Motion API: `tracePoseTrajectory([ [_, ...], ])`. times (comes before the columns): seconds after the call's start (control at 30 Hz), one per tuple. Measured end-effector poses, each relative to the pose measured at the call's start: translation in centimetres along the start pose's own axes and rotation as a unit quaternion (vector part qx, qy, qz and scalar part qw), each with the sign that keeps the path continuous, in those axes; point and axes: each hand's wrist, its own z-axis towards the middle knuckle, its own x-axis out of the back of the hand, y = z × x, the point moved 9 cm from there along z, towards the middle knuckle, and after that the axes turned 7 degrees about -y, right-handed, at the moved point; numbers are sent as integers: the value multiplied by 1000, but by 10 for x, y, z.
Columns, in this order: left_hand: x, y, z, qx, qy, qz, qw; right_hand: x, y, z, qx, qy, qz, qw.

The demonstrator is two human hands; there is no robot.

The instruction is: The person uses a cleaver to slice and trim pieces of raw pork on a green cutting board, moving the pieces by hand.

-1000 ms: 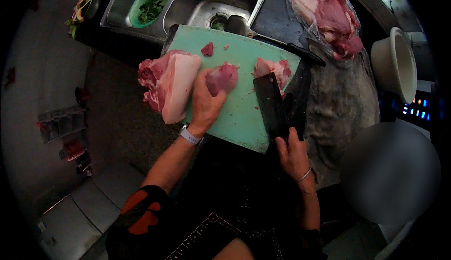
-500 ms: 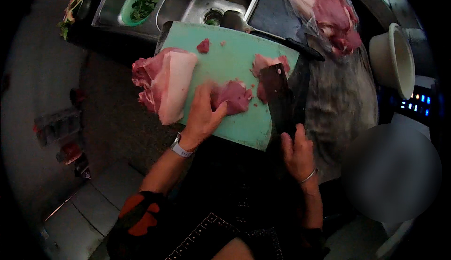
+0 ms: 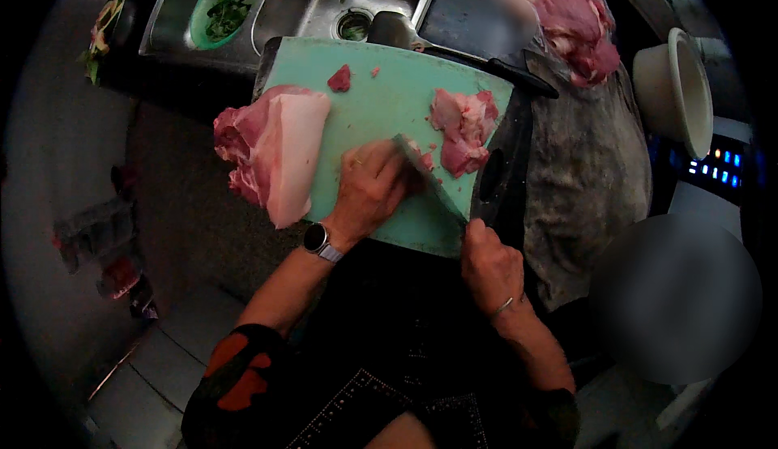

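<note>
My right hand (image 3: 493, 264) is wrapped round the handle of a cleaver (image 3: 433, 183), whose dark blade slants up and left over a green cutting board (image 3: 381, 109). Just left of the blade, my left hand (image 3: 371, 186) presses a piece of raw meat down with bent fingers. The hand and blade hide most of that piece. Pink scraps of meat (image 3: 424, 157) show beyond the blade. To the left, a large slab of raw meat (image 3: 284, 149) with a pale skin side overhangs the board's edge. Cut meat (image 3: 464, 129) lies at the board's right, and a small dark red chunk (image 3: 339, 79) near its far edge.
Behind the board is a steel sink (image 3: 324, 15), with a green basket (image 3: 199, 23) of leaves at its left. A dark-handled tool (image 3: 523, 79) lies along the far right edge. More meat (image 3: 579, 23) in plastic and a white bowl (image 3: 689, 92) are farther right.
My right hand has swung the cleaver leftward from the board's right side to beside my left hand. My left hand has shifted slightly right, covering the meat piece more.
</note>
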Motion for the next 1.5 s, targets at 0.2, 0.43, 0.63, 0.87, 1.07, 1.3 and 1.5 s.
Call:
tracePoseTrajectory([
  [0.2, -6, -8, -1, 12, 9, -4, 1000, -1, -2, 3, -1, -28, -9, 1000],
  [0.43, -16, -16, -1, 23, -10, -60, 998, -2, -5, 14, 30, -93, 17, 995],
  [0.63, -22, -19, 1, 17, -23, -87, 996, -10, -23, 77, 44, -95, 24, 994],
  [0.87, -20, -23, -5, 6, 3, -81, 997, -10, 5, 40, 42, -67, 17, 997],
  [1.07, 25, -14, -22, 75, 110, -106, 985, 31, 29, 40, -19, 36, 150, 988],
  [1.3, 10, -38, -25, 200, 7, -110, 974, 38, 14, 33, -10, 59, 206, 977],
  [1.5, 6, -19, -13, 137, -20, -172, 975, 24, 12, 16, -9, 33, 227, 973],
])
